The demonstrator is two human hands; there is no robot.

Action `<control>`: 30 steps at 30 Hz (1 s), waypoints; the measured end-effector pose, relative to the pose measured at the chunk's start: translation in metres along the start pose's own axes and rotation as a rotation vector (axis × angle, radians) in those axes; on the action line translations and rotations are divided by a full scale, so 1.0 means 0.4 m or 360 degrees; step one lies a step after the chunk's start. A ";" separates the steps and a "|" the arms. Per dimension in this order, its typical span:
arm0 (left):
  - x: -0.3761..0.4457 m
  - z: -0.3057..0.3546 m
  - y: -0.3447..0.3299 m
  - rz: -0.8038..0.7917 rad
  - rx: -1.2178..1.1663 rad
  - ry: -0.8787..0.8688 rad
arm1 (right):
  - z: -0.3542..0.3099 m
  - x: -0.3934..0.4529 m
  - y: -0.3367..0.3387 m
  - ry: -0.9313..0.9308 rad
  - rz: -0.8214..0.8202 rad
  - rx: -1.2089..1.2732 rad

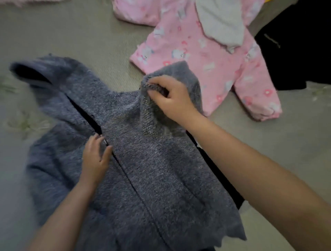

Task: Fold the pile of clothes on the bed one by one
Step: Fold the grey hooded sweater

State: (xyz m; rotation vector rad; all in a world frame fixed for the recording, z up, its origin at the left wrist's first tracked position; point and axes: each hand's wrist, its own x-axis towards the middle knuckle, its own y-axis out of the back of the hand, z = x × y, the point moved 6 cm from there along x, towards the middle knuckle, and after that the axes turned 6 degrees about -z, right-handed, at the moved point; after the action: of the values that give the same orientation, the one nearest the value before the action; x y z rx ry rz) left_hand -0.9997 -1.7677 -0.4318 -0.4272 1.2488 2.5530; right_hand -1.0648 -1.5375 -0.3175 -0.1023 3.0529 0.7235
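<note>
A beige bedspread [80, 35] spreads beneath and around both hands. Faint green leaf prints mark it: one [23, 123] out to the left of the left hand [95, 157], another [320, 91] far to the right of the right hand [172, 100]. Well beyond the right hand, a yellow sliver [267, 0] touches the top edge. Far beyond the left hand lies a blurred pink fuzzy strip [26, 1].

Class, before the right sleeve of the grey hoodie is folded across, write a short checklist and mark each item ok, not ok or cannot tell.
1. Right hand pinches the sleeve: ok.
2. Left hand rests on the grey hoodie by the front opening: ok.
3. Hoodie front lies flat: ok.
4. Hood smoothed out: not ok.
5. Pink garment apart from the hoodie: not ok, the sleeve overlaps it.
6. Left sleeve folded: cannot tell.
</note>
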 end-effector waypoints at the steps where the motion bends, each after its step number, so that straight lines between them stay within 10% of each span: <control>1: -0.038 -0.052 0.019 0.0041 -0.0052 0.0114 | -0.011 0.010 -0.086 -0.0132 -0.0338 0.0203; 4: -0.139 -0.203 0.055 0.0203 -0.0202 0.0418 | -0.007 -0.013 -0.320 -0.0508 -0.1073 0.0641; 11: -0.167 -0.301 0.019 0.0252 -0.0654 0.0653 | 0.170 -0.072 -0.319 -0.0450 -0.0606 -0.0571; 16: -0.085 -0.294 0.006 0.0448 -0.0538 0.0965 | 0.309 -0.112 -0.253 -0.0328 -0.0904 -0.1833; 26: -0.070 -0.329 0.088 0.0708 -0.0327 0.0857 | 0.330 -0.021 -0.223 -0.0103 -0.0958 -0.2131; 30: -0.134 -0.371 0.151 0.0914 -0.0270 0.0932 | 0.222 -0.062 -0.291 0.0529 -0.0832 -0.1967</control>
State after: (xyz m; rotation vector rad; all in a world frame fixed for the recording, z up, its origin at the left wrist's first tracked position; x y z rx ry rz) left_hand -0.9505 -1.9275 -0.4552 -1.0455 1.5162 3.1672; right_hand -1.0336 -1.5999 -0.4486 -1.0008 2.0659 2.4597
